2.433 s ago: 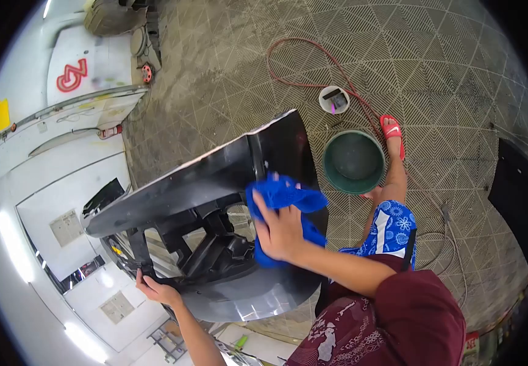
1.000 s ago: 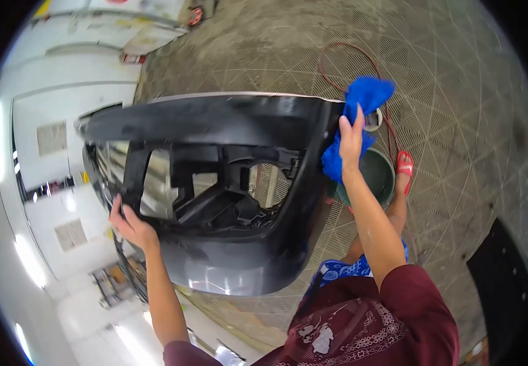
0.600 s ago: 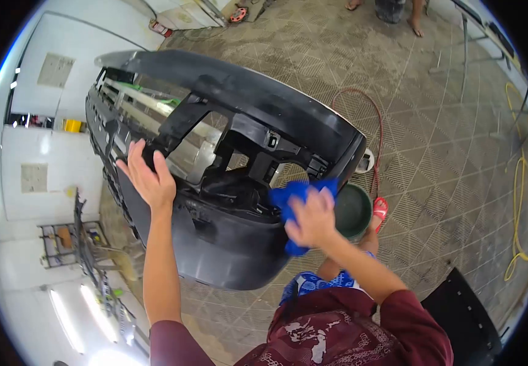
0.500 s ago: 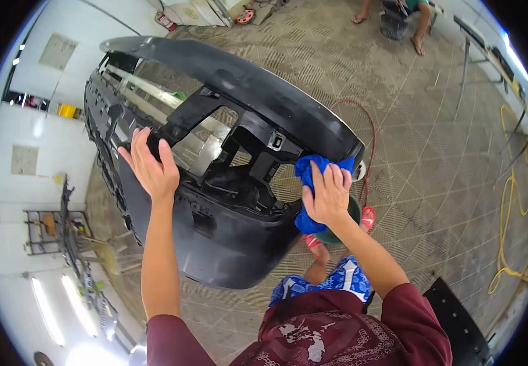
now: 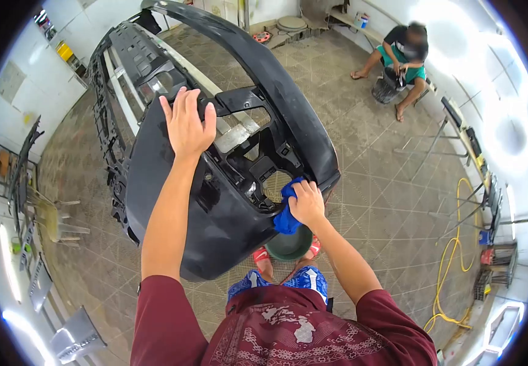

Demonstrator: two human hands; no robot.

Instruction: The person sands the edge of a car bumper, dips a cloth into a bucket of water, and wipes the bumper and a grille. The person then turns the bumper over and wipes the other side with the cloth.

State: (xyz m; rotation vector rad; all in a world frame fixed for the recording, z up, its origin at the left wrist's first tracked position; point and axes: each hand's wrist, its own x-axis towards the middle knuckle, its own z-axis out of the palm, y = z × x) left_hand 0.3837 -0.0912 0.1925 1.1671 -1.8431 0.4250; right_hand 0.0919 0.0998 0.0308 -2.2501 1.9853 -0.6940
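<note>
Right fingers (image 5: pixel 299 188) curled over blue cloth (image 5: pixel 285 221), left fingers (image 5: pixel 180 105) spread on black bumper (image 5: pixel 227 235), sandal markings (image 5: pixel 259 254) unreadable

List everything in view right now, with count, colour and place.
car bumper: 1, black, left of centre
cloth: 1, blue, at the bumper's edge
basin: 1, green, floor by the feet
sandals: 2, red, on the wearer's feet
hose: 1, yellow, floor at right
seated person: 1, green shorts, upper right
bucket: 1, dark, between that person's legs
small wall items: count unclear, mixed colours, both sides
left hand: 1, bare, on the bumper
right hand: 1, bare, holding the cloth
</note>
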